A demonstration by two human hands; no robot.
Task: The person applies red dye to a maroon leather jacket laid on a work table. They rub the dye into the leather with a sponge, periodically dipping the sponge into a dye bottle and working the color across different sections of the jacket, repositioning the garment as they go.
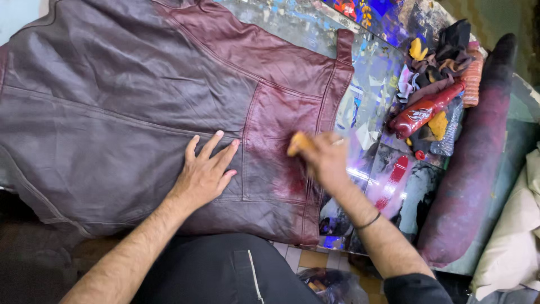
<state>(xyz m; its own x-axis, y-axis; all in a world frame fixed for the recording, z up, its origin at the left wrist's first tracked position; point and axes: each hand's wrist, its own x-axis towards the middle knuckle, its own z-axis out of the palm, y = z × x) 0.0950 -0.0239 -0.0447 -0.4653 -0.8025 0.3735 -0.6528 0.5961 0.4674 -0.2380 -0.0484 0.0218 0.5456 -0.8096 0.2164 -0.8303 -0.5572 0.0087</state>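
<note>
Paint-smeared tabletop [371, 84] carries your dark maroon leather jacket [140, 95]. Your left hand [205, 171], fingers spread, pins it; your right hand [323, 157] pinches 1 small orange sponge [298, 142] on its pocket. Uneven rubbing could blotch that wet red patch.

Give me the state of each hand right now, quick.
Left hand: open, fingers spread, flat on the dark red leather jacket.
Right hand: closed on a small yellow-orange pad, pressed to the jacket's pocket area.

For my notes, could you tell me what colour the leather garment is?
The leather garment is dark maroon, seen in the head view.
</note>
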